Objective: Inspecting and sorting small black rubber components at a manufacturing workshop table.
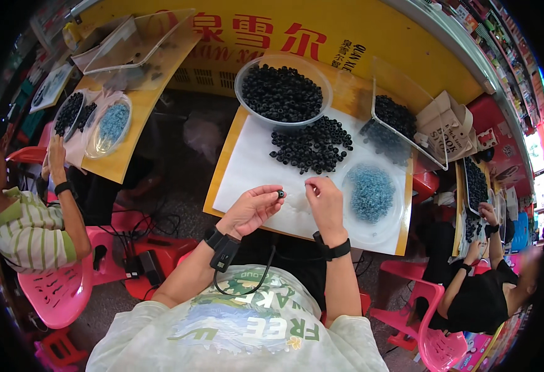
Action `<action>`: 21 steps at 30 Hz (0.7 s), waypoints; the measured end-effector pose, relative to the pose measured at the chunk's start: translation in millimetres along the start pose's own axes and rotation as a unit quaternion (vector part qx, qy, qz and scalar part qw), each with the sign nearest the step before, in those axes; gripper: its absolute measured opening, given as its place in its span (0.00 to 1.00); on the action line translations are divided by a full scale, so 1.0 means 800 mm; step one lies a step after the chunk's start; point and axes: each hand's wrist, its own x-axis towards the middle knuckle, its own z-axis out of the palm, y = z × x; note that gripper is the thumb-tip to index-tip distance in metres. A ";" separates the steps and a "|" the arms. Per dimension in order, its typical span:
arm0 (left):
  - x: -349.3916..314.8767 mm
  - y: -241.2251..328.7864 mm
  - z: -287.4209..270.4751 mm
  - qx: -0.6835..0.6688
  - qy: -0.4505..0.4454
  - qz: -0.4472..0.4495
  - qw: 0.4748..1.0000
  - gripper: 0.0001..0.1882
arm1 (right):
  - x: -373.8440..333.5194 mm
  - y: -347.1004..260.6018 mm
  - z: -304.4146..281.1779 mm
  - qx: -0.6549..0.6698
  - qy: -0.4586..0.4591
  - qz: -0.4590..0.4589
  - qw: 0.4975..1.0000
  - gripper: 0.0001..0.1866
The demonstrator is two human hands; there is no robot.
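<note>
Between the thumb and forefinger of my left hand point(253, 211) is a small black bead point(280, 194) with a hole, held above the near edge of the white sheet point(241, 161). To its right, my right hand point(325, 204) has its thumb and forefinger pinched together; anything between the tips is too small to make out. A loose heap of black beads point(312, 146) lies just beyond both hands. Past it stands a clear round bowl point(240, 93) full of the same beads. Right of my right hand, a clear shallow dish point(380, 232) carries a pile of small pale-blue pieces point(371, 192).
A clear bin point(421, 149) of black pieces stands at the table's right, beside a paper bag point(449, 124). A person point(33, 223) works at a left table, another point(483, 285) at a right one. Pink chairs point(61, 288) and cables point(142, 229) are around the table.
</note>
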 end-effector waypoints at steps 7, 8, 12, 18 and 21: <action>0.006 -0.004 -0.003 -0.007 -0.006 0.006 1.000 0.14 | -0.002 0.007 0.013 -0.156 -0.020 -0.127 0.979 0.06; 0.004 -0.003 -0.003 -0.005 -0.002 0.005 1.000 0.14 | 0.001 0.011 0.013 -0.134 -0.024 -0.113 0.984 0.07; -0.001 0.001 -0.002 -0.001 0.015 0.008 1.000 0.14 | 0.000 -0.004 0.003 0.025 -0.007 -0.014 1.000 0.08; 0.001 0.003 0.004 -0.002 0.012 0.016 1.000 0.12 | -0.032 -0.049 -0.011 0.342 -0.039 0.166 0.924 0.09; 0.000 0.005 0.010 0.009 -0.008 0.018 1.000 0.11 | -0.042 -0.060 -0.011 0.364 -0.030 0.162 0.917 0.08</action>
